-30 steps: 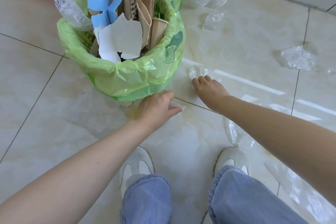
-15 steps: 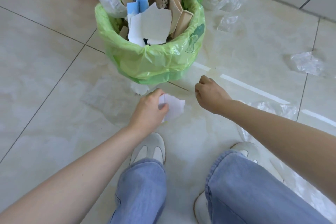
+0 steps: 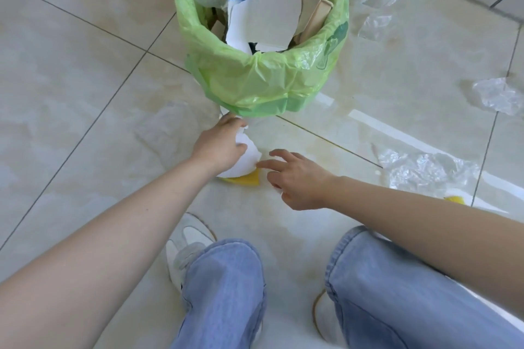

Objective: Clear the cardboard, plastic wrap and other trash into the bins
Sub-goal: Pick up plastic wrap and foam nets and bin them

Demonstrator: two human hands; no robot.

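Left fingers (image 3: 238, 147) curled round a white scrap of torn paper (image 3: 245, 160) with a yellow edge, low over the floor.
The right hand (image 3: 297, 178) hovers just beside it, fingers spread and holding nothing; the green-bagged bin (image 3: 263, 79), crammed with cardboard, stands just beyond, and crumpled clear plastic wrap (image 3: 425, 170) lies to the right.
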